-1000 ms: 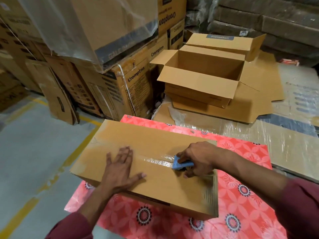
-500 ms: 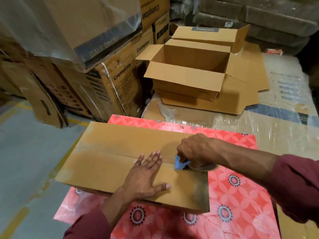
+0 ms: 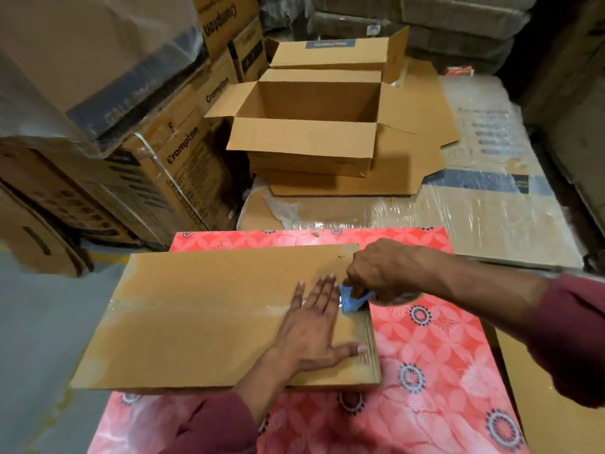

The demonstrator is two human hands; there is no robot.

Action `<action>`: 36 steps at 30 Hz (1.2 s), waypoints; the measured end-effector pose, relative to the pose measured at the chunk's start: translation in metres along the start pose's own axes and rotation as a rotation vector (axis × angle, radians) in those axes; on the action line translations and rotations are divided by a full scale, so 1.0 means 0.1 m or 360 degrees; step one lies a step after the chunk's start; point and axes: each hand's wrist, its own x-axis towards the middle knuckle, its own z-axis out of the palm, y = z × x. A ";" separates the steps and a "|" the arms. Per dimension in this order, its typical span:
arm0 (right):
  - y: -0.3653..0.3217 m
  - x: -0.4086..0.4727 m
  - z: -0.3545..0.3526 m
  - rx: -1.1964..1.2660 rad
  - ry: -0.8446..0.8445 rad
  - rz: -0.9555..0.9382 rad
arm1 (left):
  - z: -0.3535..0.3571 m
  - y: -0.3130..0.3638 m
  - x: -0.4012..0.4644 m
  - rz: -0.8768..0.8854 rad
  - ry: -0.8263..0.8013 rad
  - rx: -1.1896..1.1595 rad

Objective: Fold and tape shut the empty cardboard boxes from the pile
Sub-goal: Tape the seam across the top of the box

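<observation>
Left hand (image 3: pixel 312 326) laid flat on the cardboard box (image 3: pixel 209 316), fingers straight and together, thumb splayed toward the box's right edge, fingertips just beside the blue tape dispenser (image 3: pixel 352 301). Right hand (image 3: pixel 381 273) curled round that dispenser, knuckles up, at the right end of the box's top seam, right at the corner. Clear tape (image 3: pixel 203 308) stretched along the seam from the left edge to the dispenser, glossy and a little wrinkled. Box lying closed, long side across, on the red floral cloth (image 3: pixel 429 352) covering the tabletop; left end of the box jutting past the cloth's edge over grey floor (image 3: pixel 49 322). Right of the box, a broad strip of cloth left bare up to plain cardboard at the tabletop's right margin. Beyond the cloth's far edge, plastic-wrapped flat cartons (image 3: pixel 491 221) spread wide and low. Farther back, an open box (image 3: pixel 311 126) sitting upright on flattened cardboard sheets (image 3: pixel 409 165), all four flaps folded outward, inside empty. Behind it, a second box (image 3: pixel 337 55) with one flap raised. To the left, stacked printed cartons (image 3: pixel 183 158) marked "Crompton", partly under loose plastic film, crowding close to the cloth's far-left corner. Maroon sleeves on both forearms.
</observation>
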 end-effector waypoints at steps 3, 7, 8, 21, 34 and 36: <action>0.10 -0.03 0.08 0.0175 -0.0097 0.0150 | 0.06 -0.02 0.01 0.0015 0.0052 0.0036; 0.26 -0.33 0.28 0.0250 -0.0057 0.0129 | 0.06 -0.05 0.01 0.0043 0.0045 0.0063; 0.31 -0.42 0.32 0.0236 -0.0071 0.0127 | 0.06 -0.05 0.01 0.0043 0.0042 0.0075; 0.56 -0.96 0.67 0.0373 -0.0238 0.0265 | 0.05 -0.03 -0.01 0.0076 0.0014 0.0136; 0.17 -0.42 0.98 0.0386 0.0019 0.0346 | -0.22 0.09 0.47 0.0609 0.0056 0.0385; 0.18 -0.31 0.99 0.0327 -0.0083 0.0353 | -0.31 0.05 0.64 0.0727 0.0066 0.0477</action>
